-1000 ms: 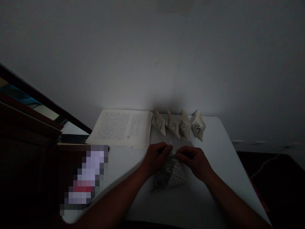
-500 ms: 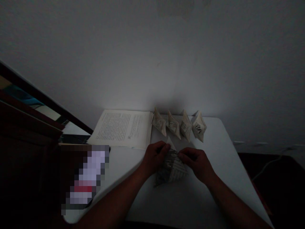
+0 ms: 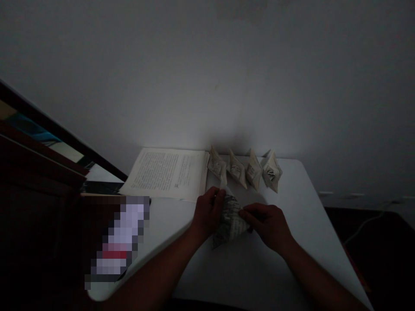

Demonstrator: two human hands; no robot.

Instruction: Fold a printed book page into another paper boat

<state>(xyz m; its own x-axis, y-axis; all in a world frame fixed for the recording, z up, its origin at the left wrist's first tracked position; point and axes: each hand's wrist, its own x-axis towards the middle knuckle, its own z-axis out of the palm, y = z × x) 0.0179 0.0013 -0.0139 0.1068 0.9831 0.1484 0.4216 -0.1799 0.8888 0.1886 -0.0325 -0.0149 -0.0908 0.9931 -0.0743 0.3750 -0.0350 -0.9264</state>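
A folded sheet of printed paper lies on the white table, partly raised between my hands. My left hand grips its left edge with fingers curled. My right hand pinches its right side, thumb and fingers pressed together. Just behind the hands, several finished folded paper shapes stand in a row along the table's far edge.
An open book lies flat at the table's far left. Dark wooden furniture stands to the left, with a blurred-out object beside it. A plain wall rises right behind the table. The room is dim.
The paper has been folded narrower: my left hand has lifted its left edge up and over, and my right hand has shifted slightly down along the right side.
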